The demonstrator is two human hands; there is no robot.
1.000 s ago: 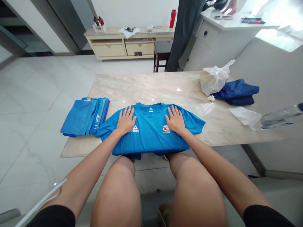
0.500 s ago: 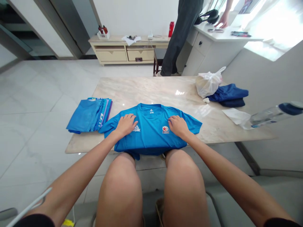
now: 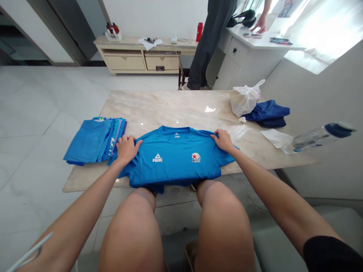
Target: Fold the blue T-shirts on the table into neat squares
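A blue short-sleeved T-shirt [image 3: 178, 160] lies front up on the table, collar away from me, its lower part hanging over the near edge above my knees. White lettering and a round red-star badge mark its chest. My left hand [image 3: 126, 150] rests on the left shoulder and sleeve, thumb apart from the fingers. At the opposite shoulder, my right hand [image 3: 224, 141] has thumb and fingers closed on the cloth by the sleeve. Left of the shirt sits a stack of folded blue and purple clothes [image 3: 90, 139]; the left sleeve reaches its edge.
On the marble-look table [image 3: 159, 104] stand a white plastic bag [image 3: 244, 100], dark blue clothing [image 3: 269, 112], a tissue [image 3: 276, 138] and a clear bottle [image 3: 314, 138] at right. Beyond, a person in dark trousers [image 3: 211, 41] stands beside a white desk [image 3: 246, 60].
Both hands have moved outward from the chest to the shoulders, uncovering the white lettering. The shirt's upper part lies flatter. My view has shifted slightly.
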